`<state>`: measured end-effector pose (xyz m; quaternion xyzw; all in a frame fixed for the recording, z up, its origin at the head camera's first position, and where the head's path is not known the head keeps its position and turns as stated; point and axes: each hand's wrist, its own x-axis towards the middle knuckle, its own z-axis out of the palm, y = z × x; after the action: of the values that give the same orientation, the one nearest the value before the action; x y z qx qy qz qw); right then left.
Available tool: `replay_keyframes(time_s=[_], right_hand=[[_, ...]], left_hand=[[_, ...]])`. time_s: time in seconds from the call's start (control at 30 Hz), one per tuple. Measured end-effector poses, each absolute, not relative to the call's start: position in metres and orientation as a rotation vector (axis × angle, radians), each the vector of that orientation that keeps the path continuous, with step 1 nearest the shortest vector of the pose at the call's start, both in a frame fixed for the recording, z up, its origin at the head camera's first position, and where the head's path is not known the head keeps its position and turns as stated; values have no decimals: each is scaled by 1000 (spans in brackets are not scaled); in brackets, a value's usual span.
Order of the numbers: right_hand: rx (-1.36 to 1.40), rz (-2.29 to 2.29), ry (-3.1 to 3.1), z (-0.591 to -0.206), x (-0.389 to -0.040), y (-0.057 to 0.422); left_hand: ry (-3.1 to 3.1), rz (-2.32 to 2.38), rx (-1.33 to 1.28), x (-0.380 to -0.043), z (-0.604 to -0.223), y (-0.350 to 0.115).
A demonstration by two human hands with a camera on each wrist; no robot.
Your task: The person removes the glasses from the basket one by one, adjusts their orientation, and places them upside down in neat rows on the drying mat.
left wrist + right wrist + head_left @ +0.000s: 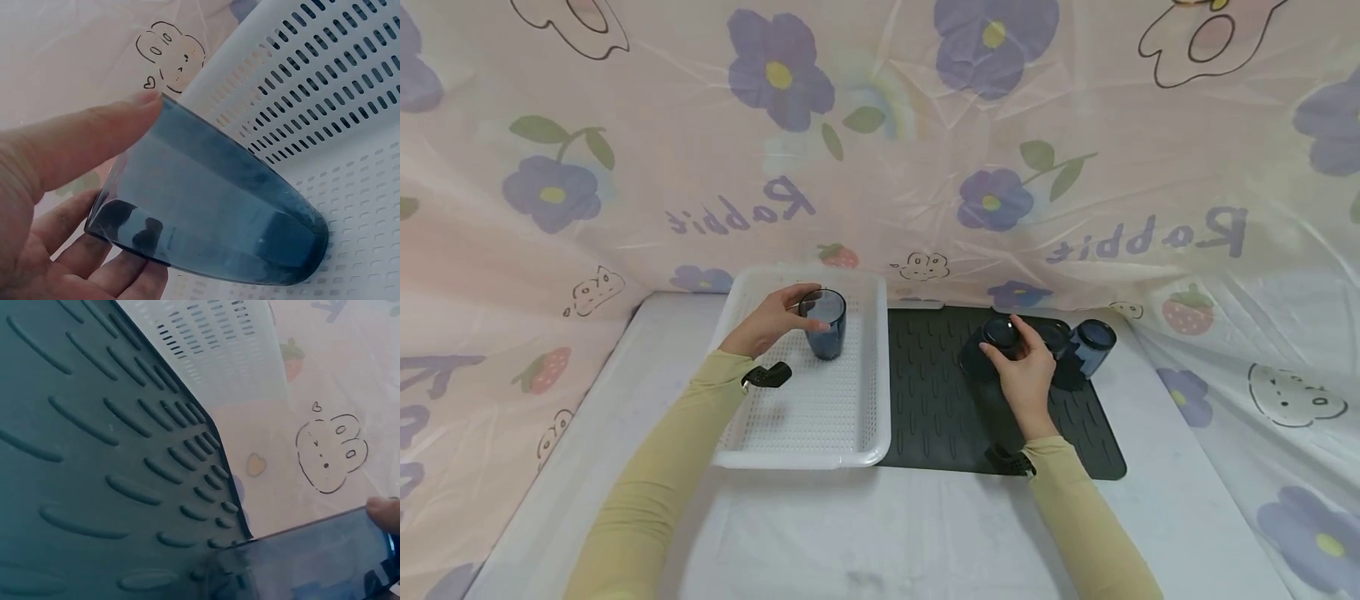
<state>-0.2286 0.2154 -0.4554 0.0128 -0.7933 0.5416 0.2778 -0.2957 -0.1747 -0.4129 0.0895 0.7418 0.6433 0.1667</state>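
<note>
My left hand (766, 323) grips a blue-tinted glass tumbler (829, 342) near its rim, thumb on one side and fingers on the other. The tumbler is mouth up, its base low inside a white perforated basket (884, 400). On the right, my right hand (1032, 377) holds a second blue tumbler (1000, 332) by its upturned base, thumb and fingers around it. This one is mouth down over a dark ridged mat (928, 400); in the right wrist view a fingertip (384, 512) shows at the end of the glass (306, 562).
Two more dark blue tumblers, one at the far right (1094, 337) and one partly hidden (1057, 335), stand upside down beside my right hand. Basket and mat lie side by side on a white-covered table (880, 533). A patterned curtain (880, 167) rises behind and at both sides.
</note>
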Motion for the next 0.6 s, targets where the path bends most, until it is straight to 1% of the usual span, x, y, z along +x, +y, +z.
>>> replay_keyframes(time_s=[0.33,0.6], right_hand=[[35,1395,-2276,-451,-229,221],[2,1515,-2265,-450,-230,220]], left_hand=[[2087,1826,265,-283,-393,-171],[2093,1842,277,-292,-409,-174]])
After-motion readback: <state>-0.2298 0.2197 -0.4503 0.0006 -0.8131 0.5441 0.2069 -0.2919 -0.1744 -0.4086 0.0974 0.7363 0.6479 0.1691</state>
